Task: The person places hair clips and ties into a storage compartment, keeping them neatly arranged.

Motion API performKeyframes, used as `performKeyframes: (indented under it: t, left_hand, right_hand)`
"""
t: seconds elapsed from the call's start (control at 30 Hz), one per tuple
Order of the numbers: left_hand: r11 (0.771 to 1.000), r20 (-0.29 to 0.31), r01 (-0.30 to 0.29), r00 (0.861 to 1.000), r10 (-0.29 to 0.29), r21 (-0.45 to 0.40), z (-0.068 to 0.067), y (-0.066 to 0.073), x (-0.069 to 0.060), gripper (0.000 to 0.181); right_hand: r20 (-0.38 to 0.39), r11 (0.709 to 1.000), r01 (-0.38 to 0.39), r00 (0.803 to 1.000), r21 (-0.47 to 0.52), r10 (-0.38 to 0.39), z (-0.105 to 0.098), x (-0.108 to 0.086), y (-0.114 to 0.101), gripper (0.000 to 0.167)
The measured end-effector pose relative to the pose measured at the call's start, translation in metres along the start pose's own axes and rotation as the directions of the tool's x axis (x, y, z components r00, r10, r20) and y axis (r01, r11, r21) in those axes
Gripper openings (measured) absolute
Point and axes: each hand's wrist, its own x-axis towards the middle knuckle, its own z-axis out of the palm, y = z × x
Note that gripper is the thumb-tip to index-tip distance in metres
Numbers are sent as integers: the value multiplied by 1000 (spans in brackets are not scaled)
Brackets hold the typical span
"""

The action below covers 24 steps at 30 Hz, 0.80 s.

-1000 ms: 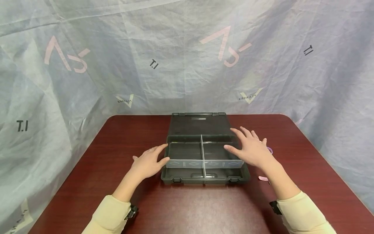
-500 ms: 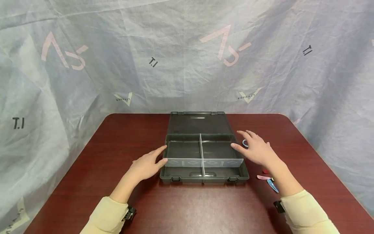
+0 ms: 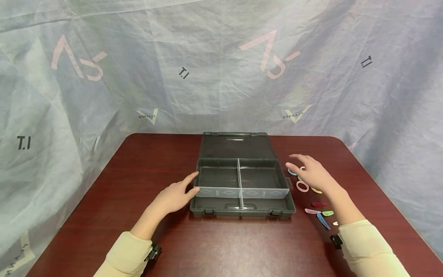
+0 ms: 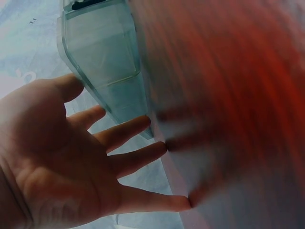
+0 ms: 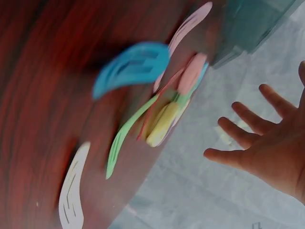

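A dark translucent box point(image 3: 242, 211) lies open with its lid point(image 3: 237, 146) folded back; light dividers point(image 3: 228, 192) split its inside. My left hand point(image 3: 173, 197) is at the box's left side, thumb and forefinger at its edge, fingers spread in the left wrist view point(image 4: 81, 157). To the right of the box my right hand point(image 3: 313, 175) hovers over hair ties, among them a pink ring point(image 3: 302, 186), and holds nothing. Nearer the front lie a blue clip point(image 3: 323, 221), a pink clip point(image 3: 313, 211), a green clip point(image 3: 327, 213) and a red clip point(image 3: 318, 204).
The dark red wooden table point(image 3: 242, 246) reaches back to a grey printed cloth point(image 3: 221, 77) hanging behind and at both sides. A white clip point(image 5: 74, 191) lies by the other clips, close to my right forearm.
My right hand has moved right, away from above the box's right edge, uncovering the hair ties and clips. My left hand has stayed at the left edge.
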Motion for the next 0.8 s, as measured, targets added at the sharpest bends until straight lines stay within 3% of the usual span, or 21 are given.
performKeyframes:
  t: [0.33, 0.8]
  left_hand:
    - [999, 32, 8, 999, -7, -32, -1, 2, -2, 66]
    - [999, 33, 15, 999, -14, -36, 1, 2, -2, 66]
  right_hand:
    - [-13, 1000, -13, 1000, -17, 13, -5, 7, 27, 54]
    - [-23, 998, -61, 998, -4, 61, 1, 21, 54, 46]
